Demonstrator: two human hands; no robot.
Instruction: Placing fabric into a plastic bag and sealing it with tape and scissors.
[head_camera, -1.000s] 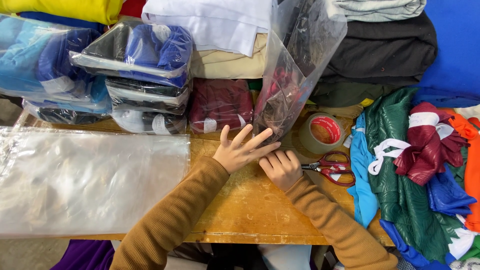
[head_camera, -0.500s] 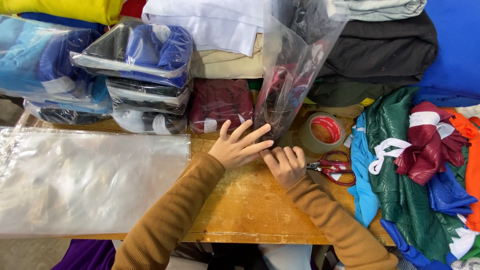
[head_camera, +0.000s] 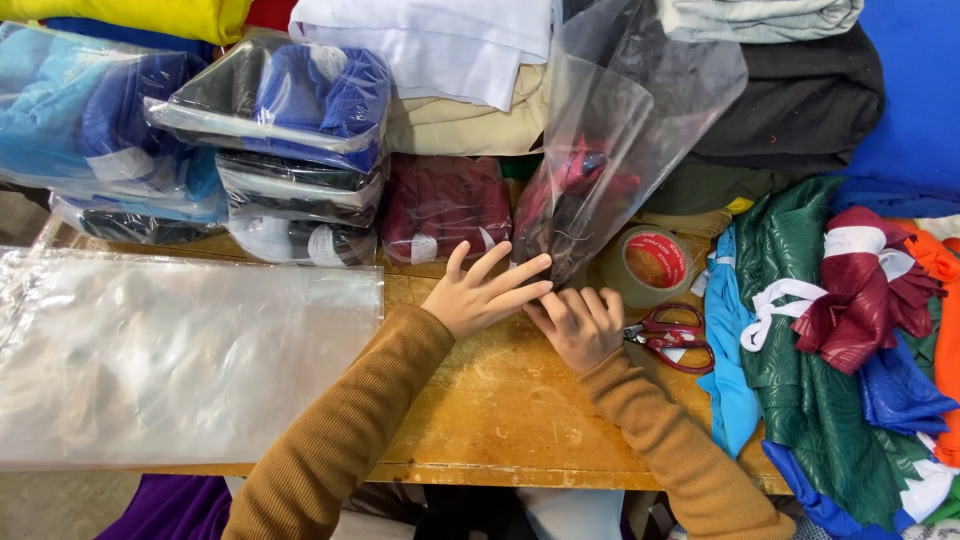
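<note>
Clear plastic bag (head_camera: 610, 150) holding dark red cloth (head_camera: 575, 195)

It stands upright on the wooden table, mouth open upward, cloth bunched low inside, base at the table's middle.

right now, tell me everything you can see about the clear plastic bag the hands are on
The clear plastic bag stands upright on the wooden table, its open mouth gaping at the top. It is thin, glossy and wrinkled. Dark red and blue cloth sits bunched in its lower part. The left hand lies flat with fingers spread against its bottom end, and the right hand presses there too. A roll of tape lies just beside it.
</note>
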